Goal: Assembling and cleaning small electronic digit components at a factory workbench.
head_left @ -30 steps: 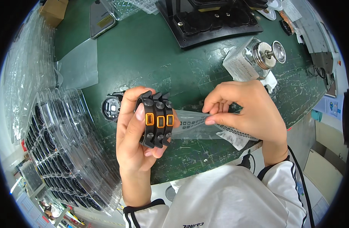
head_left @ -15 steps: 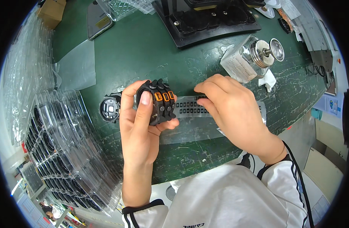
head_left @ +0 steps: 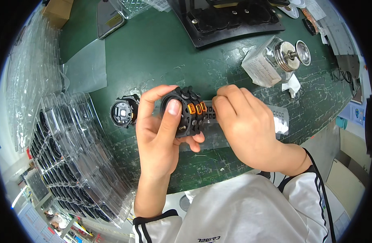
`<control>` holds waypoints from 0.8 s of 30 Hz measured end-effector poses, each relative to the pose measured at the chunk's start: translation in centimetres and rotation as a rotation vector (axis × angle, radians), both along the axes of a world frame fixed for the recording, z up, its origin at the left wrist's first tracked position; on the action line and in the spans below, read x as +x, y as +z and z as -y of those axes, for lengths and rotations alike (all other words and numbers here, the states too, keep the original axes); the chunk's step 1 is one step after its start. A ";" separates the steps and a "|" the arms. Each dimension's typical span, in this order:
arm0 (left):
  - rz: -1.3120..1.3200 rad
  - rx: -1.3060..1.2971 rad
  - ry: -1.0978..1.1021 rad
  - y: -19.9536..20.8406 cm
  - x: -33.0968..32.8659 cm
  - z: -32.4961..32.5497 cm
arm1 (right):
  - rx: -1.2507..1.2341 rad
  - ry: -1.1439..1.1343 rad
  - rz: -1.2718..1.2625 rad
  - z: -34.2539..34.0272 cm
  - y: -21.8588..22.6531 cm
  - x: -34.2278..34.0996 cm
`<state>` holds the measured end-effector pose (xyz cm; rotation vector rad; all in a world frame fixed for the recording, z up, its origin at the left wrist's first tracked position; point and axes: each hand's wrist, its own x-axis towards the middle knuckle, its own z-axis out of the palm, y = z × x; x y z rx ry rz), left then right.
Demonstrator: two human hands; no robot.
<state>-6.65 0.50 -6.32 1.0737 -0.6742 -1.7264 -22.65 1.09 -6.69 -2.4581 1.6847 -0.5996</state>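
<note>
My left hand (head_left: 158,148) is closed round a stack of three black watch cases (head_left: 192,121), thumb across the nearest one. Orange-framed side buttons on the cases face right. Just right of them, my right hand (head_left: 250,127) is closed and palm down, thumb and fingers brought together over a clear sheet (head_left: 280,117) with rows of small black rectangular frames. Whatever may be between those fingertips is hidden. Left of my left hand, more black watch cases (head_left: 123,112) lie on the green table, the front one showing its inner parts.
Stacked clear plastic trays (head_left: 78,162) holding dark round parts stand at the left edge. A glass pump bottle (head_left: 269,62) and a crumpled white tissue (head_left: 291,86) are at right. A black fixture (head_left: 234,30) sits at the back; a phone-like slab (head_left: 109,20) lies far left.
My left hand has shifted right with the stacked watch cases, closer to my right hand. My right hand's fingers have curled and drawn together over the sheet. The view has moved slightly.
</note>
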 end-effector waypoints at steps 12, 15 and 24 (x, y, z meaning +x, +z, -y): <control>-0.253 0.156 -0.213 -0.7 0.0 -0.3 | 0.385 0.198 0.986 1.6 2.6 -2.9; -0.264 0.157 -0.208 -0.6 -0.1 -0.4 | 0.536 0.145 1.069 1.2 2.9 -2.6; -0.213 0.152 -0.234 -0.7 -0.1 -0.3 | 0.544 0.167 1.064 1.1 2.8 -2.7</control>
